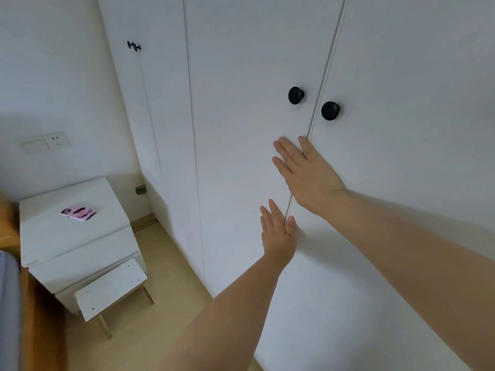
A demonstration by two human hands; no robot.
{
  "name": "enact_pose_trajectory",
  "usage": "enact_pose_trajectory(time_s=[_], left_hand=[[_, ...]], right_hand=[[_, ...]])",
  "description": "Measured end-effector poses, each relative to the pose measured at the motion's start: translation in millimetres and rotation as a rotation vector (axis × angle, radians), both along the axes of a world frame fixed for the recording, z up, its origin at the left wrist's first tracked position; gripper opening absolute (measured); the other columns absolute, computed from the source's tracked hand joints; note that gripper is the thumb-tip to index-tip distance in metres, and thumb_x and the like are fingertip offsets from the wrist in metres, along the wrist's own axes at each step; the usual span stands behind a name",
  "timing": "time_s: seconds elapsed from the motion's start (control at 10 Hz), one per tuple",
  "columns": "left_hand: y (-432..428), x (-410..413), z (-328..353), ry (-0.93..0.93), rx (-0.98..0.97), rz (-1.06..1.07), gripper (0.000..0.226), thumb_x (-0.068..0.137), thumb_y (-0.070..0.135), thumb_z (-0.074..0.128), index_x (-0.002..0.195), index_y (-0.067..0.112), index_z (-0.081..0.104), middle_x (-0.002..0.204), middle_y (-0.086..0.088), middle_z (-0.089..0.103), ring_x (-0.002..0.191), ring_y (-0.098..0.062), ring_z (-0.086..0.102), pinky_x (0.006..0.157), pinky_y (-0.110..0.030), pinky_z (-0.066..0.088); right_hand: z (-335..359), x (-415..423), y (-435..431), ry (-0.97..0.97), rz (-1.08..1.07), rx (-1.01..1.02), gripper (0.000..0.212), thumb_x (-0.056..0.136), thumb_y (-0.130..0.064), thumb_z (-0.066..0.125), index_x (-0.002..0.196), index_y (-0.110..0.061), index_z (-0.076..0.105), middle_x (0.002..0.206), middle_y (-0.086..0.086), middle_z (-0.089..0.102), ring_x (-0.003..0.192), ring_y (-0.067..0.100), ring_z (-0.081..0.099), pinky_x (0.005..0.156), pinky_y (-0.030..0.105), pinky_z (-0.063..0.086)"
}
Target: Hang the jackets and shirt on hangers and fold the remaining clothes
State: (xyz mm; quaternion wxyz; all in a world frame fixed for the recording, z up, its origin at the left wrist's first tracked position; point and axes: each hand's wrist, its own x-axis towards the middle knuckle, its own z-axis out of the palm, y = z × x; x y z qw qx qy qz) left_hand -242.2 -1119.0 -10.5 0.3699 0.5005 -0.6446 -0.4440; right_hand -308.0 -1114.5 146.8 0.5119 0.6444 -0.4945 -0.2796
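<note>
White wardrobe (241,129) doors fill most of the view. They are closed, so what is inside is hidden. Two round black knobs (295,95) sit on both sides of the seam between the middle doors. The right hand (308,178) lies flat over this seam below the knobs, with fingers straight and spread, holding nothing. The left hand (278,231) presses lower on the same seam, also with straight fingers. Where the clothes are, I cannot tell. At the left, a white nightstand (53,236) carries a pink phone (78,211), and a small white stool (111,290) stands in front of it.
</note>
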Motion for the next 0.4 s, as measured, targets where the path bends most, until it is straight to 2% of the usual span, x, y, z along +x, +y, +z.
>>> enact_pose_trajectory(time_s=[0.1, 0.2, 0.3, 0.4], left_hand=[[-5.0, 5.8, 3.7, -0.08, -0.037, 0.003, 0.063, 0.101, 0.046, 0.026, 0.152, 0.029, -0.009, 0.16, -0.004, -0.012, 0.148, -0.02, -0.005, 0.119, -0.045, 0.007], [-12.9, 23.6, 16.5, -0.179, -0.175, 0.044, 0.062, 0.101, 0.048, 0.024, 0.152, 0.03, -0.007, 0.16, -0.003, -0.011, 0.148, -0.019, -0.003, 0.119, -0.045, 0.009], [-13.5, 50.8, 39.7, -0.295, -0.272, 0.095, 0.062, 0.101, 0.045, 0.024, 0.151, 0.029, -0.009, 0.16, -0.002, -0.014, 0.148, -0.02, -0.005, 0.119, -0.046, 0.006], [-5.9, 75.0, 66.4, -0.427, -0.373, 0.187, 0.064, 0.101, 0.044, 0.025, 0.151, 0.027, -0.01, 0.159, -0.004, -0.018, 0.148, -0.023, -0.009, 0.118, -0.048, 0.006]], right_hand=[[0.8, 0.4, 1.0, -0.036, 0.016, 0.011, 0.061, 0.102, -0.036, 0.013, 0.15, -0.004, -0.005, 0.156, 0.023, -0.014, 0.144, 0.039, -0.014, 0.114, 0.054, -0.007], [3.2, 2.9, 4.7, -0.161, 0.045, 0.024, 0.058, 0.102, -0.033, 0.013, 0.151, -0.006, -0.001, 0.157, 0.022, -0.013, 0.145, 0.037, -0.014, 0.114, 0.053, -0.009], [6.5, 15.7, 11.7, -0.494, 0.096, 0.04, 0.056, 0.101, -0.03, 0.021, 0.152, -0.011, 0.011, 0.159, 0.018, -0.006, 0.147, 0.032, -0.007, 0.116, 0.049, -0.007], [20.7, 26.2, 26.2, -0.826, 0.11, 0.105, 0.056, 0.1, -0.026, 0.033, 0.152, -0.014, 0.018, 0.16, 0.011, -0.004, 0.148, 0.024, 0.0, 0.118, 0.042, 0.002]])
